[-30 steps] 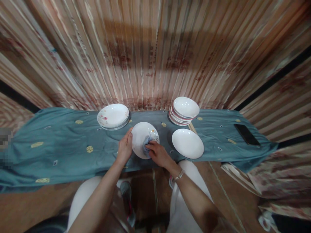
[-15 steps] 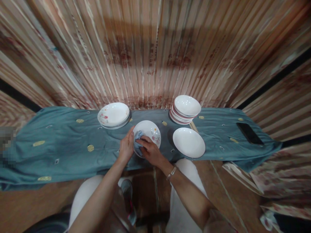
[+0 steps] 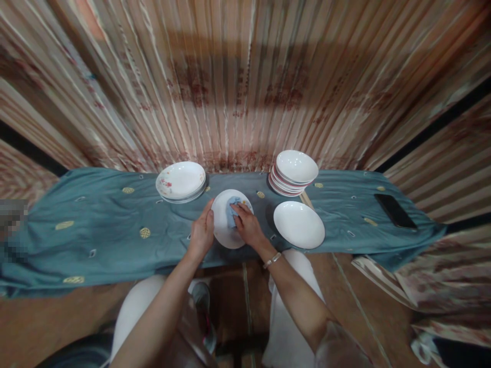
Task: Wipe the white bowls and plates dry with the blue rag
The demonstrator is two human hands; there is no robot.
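The right hand [image 3: 247, 226] holds a bunched blue cloth [image 3: 232, 213] against the face of a plate [image 3: 225, 234], whose left rim the left hand [image 3: 202, 230] grips. The plate is at the table's near middle; whether it rests there is unclear. Wiping seems the step in hand, calling next for a steady rim hold and light pressure. Beyond stand 2 stacks, plates [image 3: 182, 181] left and bowls [image 3: 296, 168] right, with 1 white dish [image 3: 299, 225] nearer.

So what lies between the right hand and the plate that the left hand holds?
A blue cloth: in the head view it sits bunched under the right hand, on the plate.
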